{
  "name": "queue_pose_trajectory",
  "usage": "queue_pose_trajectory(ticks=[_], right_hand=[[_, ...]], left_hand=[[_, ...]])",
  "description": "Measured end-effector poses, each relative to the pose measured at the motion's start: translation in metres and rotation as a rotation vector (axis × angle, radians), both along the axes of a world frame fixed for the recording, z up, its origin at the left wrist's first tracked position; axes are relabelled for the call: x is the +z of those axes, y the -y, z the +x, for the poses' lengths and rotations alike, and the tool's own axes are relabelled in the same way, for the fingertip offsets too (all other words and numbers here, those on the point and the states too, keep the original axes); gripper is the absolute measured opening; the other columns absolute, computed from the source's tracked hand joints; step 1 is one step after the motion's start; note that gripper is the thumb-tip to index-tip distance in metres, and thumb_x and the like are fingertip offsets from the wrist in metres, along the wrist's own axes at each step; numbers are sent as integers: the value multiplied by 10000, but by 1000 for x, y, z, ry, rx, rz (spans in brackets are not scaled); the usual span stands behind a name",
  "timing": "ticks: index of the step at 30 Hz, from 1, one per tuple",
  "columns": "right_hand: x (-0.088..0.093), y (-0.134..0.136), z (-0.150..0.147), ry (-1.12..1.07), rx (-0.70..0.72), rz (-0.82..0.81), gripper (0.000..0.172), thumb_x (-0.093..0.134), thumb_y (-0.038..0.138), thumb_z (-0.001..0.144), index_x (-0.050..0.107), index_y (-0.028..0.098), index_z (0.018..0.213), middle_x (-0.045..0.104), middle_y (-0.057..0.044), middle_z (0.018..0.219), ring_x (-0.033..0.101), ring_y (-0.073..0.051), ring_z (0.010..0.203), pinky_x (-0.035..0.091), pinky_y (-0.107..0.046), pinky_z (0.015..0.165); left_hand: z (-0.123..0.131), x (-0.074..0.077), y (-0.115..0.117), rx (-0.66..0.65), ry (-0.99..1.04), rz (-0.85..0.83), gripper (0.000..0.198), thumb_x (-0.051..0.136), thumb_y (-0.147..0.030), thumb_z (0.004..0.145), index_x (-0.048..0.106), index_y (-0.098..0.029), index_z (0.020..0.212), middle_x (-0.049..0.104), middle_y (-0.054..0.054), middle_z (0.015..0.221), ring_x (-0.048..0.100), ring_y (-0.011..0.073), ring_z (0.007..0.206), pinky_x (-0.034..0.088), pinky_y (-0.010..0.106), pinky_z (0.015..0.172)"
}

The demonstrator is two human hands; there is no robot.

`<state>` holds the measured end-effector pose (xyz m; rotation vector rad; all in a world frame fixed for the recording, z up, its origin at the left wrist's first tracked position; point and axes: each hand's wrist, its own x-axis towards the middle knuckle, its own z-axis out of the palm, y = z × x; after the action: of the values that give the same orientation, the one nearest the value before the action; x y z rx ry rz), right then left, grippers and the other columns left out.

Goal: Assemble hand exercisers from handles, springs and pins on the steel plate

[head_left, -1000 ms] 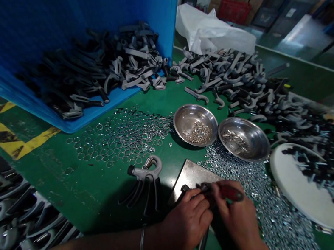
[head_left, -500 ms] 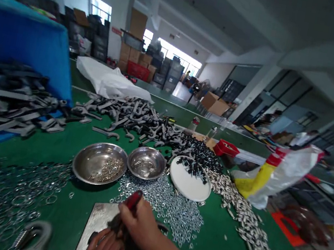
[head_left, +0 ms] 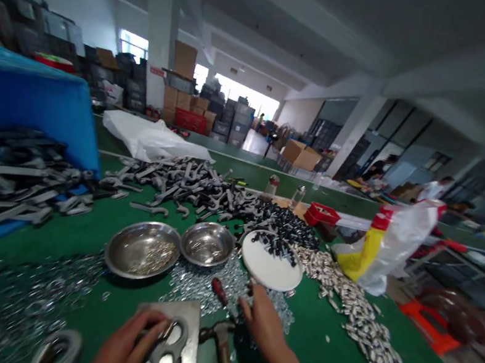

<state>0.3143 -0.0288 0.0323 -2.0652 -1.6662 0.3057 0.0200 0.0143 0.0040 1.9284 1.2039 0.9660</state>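
My left hand [head_left: 127, 342] grips a grey metal tool body [head_left: 182, 337] with a curved, hook-like head and a slotted frame. It lies over a flat metal plate [head_left: 197, 317], and a small shiny cylindrical piece shows in its head. My right hand [head_left: 264, 323] reaches over the pile of small nuts [head_left: 191, 282], thumb and forefinger apart and somewhat blurred. Just left of those fingers a red-handled screwdriver [head_left: 219, 291] rests on the nuts, apart from the hand. A hammer [head_left: 225, 354] with a wooden handle lies between my hands.
Two steel bowls [head_left: 115, 250] [head_left: 186, 250] and a white plate [head_left: 264, 273] with black screws stand ahead. Grey tool bodies [head_left: 190, 182] are heaped behind; a blue bin [head_left: 87, 129] holds more. Metal rings [head_left: 40, 290] spread left, silver cylinders [head_left: 363, 322] right. A person [head_left: 433, 190] is far off.
My right hand has let go of the screwdriver and moved right over the nuts. My left hand has shifted left, bringing the tool body and the hammer into plain view.
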Motion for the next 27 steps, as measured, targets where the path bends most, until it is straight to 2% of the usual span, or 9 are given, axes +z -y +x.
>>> queue_pose_trajectory(ticks=[2,4,7,9,11,17,22,27], right_hand=[[-6,36,-6,-44,45,-52,323,459,362,942,592,169,1164,647,-194,1203,614,-323,1116,435,-464,994],[-18,71,-9,-73,110,-114,336,440,439,955,615,192,1101,675,-155,1097,659,-300,1010,500,-445,922],[-37,113,-16,-51,164,-174,404,500,524,926,614,216,1162,663,-131,1125,689,-281,995,558,-408,876],[-46,128,-24,-26,167,-169,435,507,529,922,593,226,1222,649,-129,1151,699,-280,997,580,-398,850],[-50,133,-31,-11,168,-152,419,478,510,941,575,238,1244,645,-117,1138,706,-270,978,590,-388,828],[-56,124,-33,29,172,-143,389,431,495,961,557,235,1222,639,-97,1073,717,-260,902,595,-378,743],[-60,124,-31,40,166,-151,371,433,487,964,538,235,1214,629,-94,1069,712,-260,885,579,-374,708],[-61,124,-31,10,159,-150,379,448,479,955,547,241,1233,640,-104,1086,707,-274,911,573,-382,719]], left_hand=[[-1,19,-5,-1,-67,-50,307,460,-420,943,687,-212,942,734,68,997,679,235,952,533,344,870],[2,29,-16,-51,-156,-52,241,479,-329,941,674,-189,918,720,77,976,659,226,941,502,341,879],[9,28,-31,-109,-279,-40,191,508,-247,936,674,-166,889,710,73,940,647,205,907,476,309,838],[15,25,-35,-130,-363,-27,171,527,-215,927,680,-160,876,710,69,928,646,198,889,462,298,815],[20,23,-38,-146,-428,-19,162,539,-190,915,685,-159,850,711,66,904,646,196,864,450,293,791],[24,17,-40,-174,-487,-25,159,544,-172,906,675,-152,818,704,59,862,646,183,805,432,269,727],[22,19,-38,-177,-513,-22,160,540,-175,913,677,-152,833,695,58,869,634,183,818,425,276,743],[24,20,-33,-185,-628,93,158,537,-202,944,654,-158,848,680,55,874,611,202,856,403,316,778]])
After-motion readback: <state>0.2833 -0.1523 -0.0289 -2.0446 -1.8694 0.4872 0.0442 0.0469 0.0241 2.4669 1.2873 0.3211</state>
